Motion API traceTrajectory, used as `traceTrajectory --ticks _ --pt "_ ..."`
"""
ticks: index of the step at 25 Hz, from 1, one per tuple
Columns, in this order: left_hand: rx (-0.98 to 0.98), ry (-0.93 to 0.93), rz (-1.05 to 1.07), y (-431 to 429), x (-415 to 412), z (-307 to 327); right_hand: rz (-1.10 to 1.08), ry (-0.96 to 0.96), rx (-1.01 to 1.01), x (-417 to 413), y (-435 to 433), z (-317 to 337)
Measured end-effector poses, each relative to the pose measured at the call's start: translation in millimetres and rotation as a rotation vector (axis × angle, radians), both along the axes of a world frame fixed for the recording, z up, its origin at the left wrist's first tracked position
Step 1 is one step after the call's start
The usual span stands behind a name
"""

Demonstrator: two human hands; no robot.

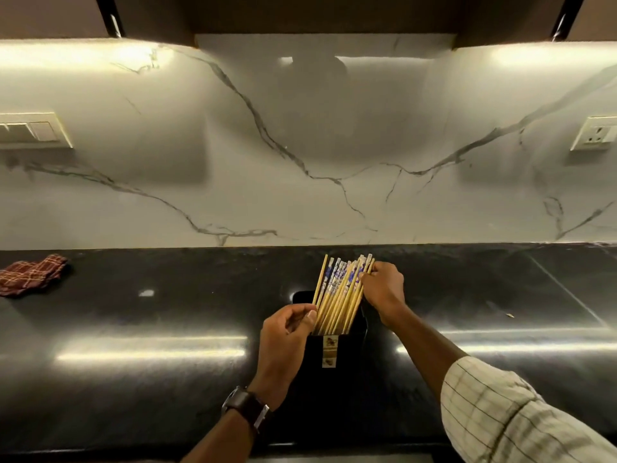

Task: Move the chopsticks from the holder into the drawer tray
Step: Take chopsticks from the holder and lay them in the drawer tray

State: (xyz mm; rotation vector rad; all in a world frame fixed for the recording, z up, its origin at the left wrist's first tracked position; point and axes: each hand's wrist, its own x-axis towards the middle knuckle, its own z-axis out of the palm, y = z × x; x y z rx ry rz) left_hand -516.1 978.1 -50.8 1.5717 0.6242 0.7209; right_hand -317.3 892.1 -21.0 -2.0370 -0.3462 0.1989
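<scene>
Chopsticks point(337, 295) standing in black holder point(350, 342) on dark countertop point(133, 312), right hand point(384, 289) pinching their tops, left hand point(283, 339) curling against holder's left rim, grip not discernible, checked cloth point(31, 274) lying far left.

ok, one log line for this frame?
right hand: pinches chopsticks near tops | left hand: curled at holder rim, grip unclear | chopsticks: in holder | drawer tray: unseen
</scene>
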Motion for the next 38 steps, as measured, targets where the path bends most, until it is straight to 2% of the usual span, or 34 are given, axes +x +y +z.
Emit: traceTrajectory --ticks 7,12,16,21,25,28,30,35,38 --pt "-0.151 -0.031 -0.013 -9.9 11.2 0.4 0.027 -0.156 0.017 -12.2 -9.1 12.9" --pt "-0.212 -0.025 0.003 -20.0 17.3 1.3 0.088 -0.064 0.019 -13.8 -18.3 7.1" --pt "-0.214 -0.018 0.001 -21.9 15.7 -0.7 0.084 -0.056 0.009 -20.5 -18.3 2.8" --pt "-0.234 -0.014 0.007 -19.4 9.6 -1.7 0.044 -0.133 -0.125 -22.7 -15.6 5.8" --pt "-0.236 -0.025 0.011 -14.6 4.4 2.2 0.007 -0.256 -0.136 -25.3 -14.5 14.1" --pt "-0.228 -0.025 0.008 -13.8 5.2 6.8 0.037 -0.239 -0.148 -23.3 -14.2 22.2" --pt "-0.223 -0.028 -0.001 -15.6 6.8 11.0 0.038 -0.221 -0.131 -23.2 -17.2 26.2" --pt "-0.193 -0.051 -0.032 -17.1 11.1 23.2 -0.029 -0.354 -0.053 -20.3 -27.0 53.3" --pt "-0.199 -0.058 -0.058 -19.2 13.8 29.0 0.011 -0.407 -0.010 -21.3 -28.4 73.8"
